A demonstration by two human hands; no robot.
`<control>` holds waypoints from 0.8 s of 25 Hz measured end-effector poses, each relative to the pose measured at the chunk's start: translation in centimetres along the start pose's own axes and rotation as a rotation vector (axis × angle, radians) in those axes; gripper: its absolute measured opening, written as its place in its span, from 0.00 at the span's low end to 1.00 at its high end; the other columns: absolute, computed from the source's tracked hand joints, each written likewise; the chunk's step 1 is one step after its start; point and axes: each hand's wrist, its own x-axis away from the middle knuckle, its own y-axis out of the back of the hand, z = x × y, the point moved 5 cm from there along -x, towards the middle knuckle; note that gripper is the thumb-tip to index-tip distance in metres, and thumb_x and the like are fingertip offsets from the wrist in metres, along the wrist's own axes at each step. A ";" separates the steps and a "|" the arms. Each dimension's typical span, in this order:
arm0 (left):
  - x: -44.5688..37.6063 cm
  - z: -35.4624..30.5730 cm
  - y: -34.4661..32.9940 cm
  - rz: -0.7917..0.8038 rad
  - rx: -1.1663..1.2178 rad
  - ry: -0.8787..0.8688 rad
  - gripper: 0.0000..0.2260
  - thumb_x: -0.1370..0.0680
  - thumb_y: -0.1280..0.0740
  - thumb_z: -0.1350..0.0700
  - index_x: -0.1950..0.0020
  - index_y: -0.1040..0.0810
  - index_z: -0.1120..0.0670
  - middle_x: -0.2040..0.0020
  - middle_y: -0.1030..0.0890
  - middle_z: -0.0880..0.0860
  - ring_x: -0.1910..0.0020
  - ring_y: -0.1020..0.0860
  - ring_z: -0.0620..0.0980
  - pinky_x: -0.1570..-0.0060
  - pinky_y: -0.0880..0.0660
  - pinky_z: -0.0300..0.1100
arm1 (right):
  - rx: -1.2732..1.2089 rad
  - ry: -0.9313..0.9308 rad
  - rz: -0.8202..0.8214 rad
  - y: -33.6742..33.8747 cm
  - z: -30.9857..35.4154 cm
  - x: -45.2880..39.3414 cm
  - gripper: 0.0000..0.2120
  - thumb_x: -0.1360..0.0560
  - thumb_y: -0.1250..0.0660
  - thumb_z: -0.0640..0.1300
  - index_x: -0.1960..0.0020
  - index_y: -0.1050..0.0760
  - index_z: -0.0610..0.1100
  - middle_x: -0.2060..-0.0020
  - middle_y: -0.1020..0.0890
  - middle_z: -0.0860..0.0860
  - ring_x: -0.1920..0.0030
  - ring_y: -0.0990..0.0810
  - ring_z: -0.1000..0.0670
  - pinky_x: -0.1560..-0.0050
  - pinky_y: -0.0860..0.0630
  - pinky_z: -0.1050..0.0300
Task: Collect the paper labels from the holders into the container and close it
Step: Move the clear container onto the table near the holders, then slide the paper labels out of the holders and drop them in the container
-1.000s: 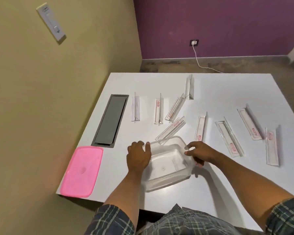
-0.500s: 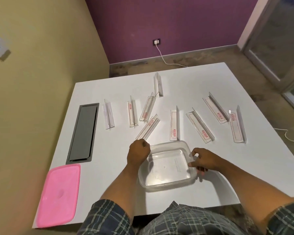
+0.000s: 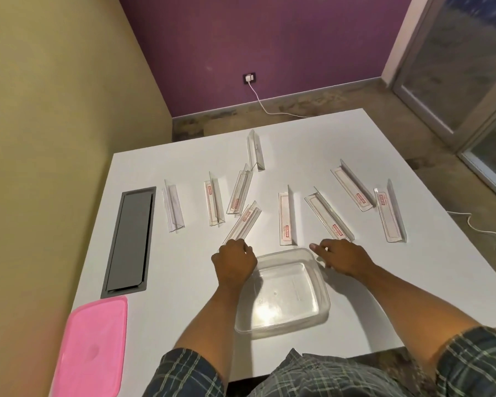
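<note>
The person's left hand [image 3: 234, 260] is leaving the clear rectangular plastic container [image 3: 284, 290] toward the nearest clear plastic label holder [image 3: 242, 222] at frame centre; the right hand [image 3: 341, 257] is letting go too.

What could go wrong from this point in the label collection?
1. The pink lid lies at the table's near left corner, reaching the edge; a nudge could knock it off.
2. The holders are clear and crowded, so a label could be missed.
3. The left hand is beside the angled holder and the empty container; reaching across could scatter neighbouring holders.
</note>
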 end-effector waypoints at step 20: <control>-7.1 -10.0 -10.3 0.415 0.395 0.058 0.12 0.21 0.36 0.56 0.58 0.20 0.62 0.64 0.19 0.54 0.63 0.22 0.53 0.64 0.30 0.39 | -0.265 0.017 0.253 -2.5 2.3 -8.8 0.33 0.24 0.37 0.36 0.21 0.41 0.48 0.27 0.29 0.48 0.30 0.28 0.48 0.34 0.30 0.58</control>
